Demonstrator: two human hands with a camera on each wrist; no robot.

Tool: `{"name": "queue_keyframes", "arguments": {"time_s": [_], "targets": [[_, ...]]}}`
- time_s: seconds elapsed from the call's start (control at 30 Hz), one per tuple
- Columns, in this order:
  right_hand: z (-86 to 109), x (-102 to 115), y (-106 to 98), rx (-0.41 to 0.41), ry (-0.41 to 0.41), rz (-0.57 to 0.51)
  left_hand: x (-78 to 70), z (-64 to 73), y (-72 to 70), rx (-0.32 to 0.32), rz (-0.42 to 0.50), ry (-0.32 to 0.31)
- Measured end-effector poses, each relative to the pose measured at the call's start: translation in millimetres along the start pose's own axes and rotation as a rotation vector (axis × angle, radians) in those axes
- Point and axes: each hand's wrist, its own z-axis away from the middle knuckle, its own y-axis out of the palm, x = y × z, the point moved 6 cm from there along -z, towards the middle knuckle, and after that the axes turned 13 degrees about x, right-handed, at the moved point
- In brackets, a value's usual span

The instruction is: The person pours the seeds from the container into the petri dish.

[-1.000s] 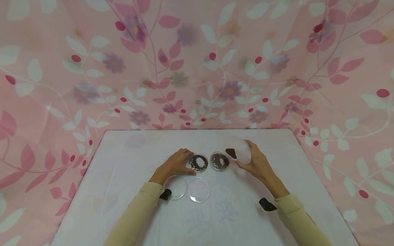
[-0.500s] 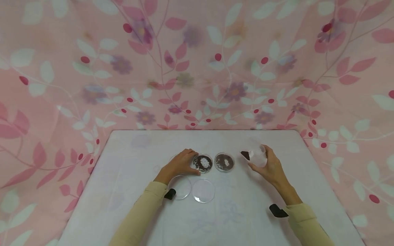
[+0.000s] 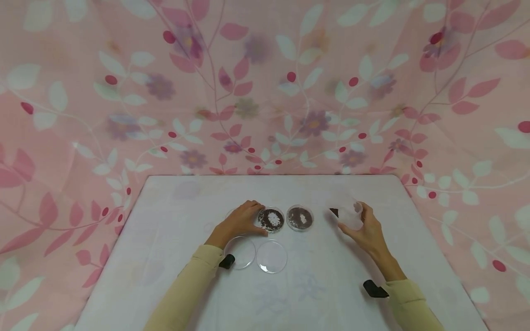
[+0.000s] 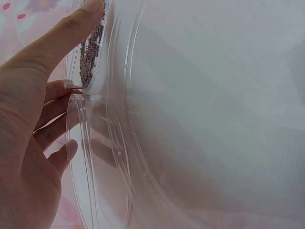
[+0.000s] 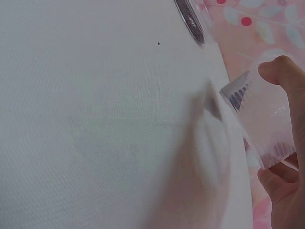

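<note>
My left hand [image 3: 236,223] grips a clear petri dish [image 3: 265,225] by its rim, thumb at the near side. Dark grains with a pale bare patch in the middle cover that dish. In the left wrist view the thumb lies across the dish [image 4: 90,55], with an empty clear dish beside it. Just to the right on the table sits a second petri dish [image 3: 300,218] of dark grains. Further right, my right hand [image 3: 368,230] holds a tilted clear plastic cup [image 3: 349,214]. Some dark grains [image 3: 334,212] lie in the cup's lower left corner.
Two empty clear round dishes or lids [image 3: 272,256] lie in front of the left hand, side by side. Another clear rim [image 3: 230,212] shows partly behind that hand. A white cloth [image 3: 314,294] covers the table, and a pink floral curtain [image 3: 265,92] hangs behind.
My right hand has carried the tilted cup to the right, away from the second dish. The left hand stays at its dish, and both grain-filled dishes remain in place.
</note>
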Motion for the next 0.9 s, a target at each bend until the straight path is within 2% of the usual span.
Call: {"name": "queue_keyframes", "arguments": {"time_s": [0.3, 0.7, 0.9], "targets": [[6.3, -12, 0, -0.021, 0.064, -0.036, -1.9, 0.6, -1.7, -0.005, 0.006, -0.004], [14.4, -31, 9, 0.041, 0.2, -0.09, 0.2, 0.8, 0.8, -0.006, 0.009, -0.008], [18.8, -36, 8, 0.048, 0.245, -0.076, -1.4, 1.2, -0.4, -0.01, 0.007, -0.004]]}}
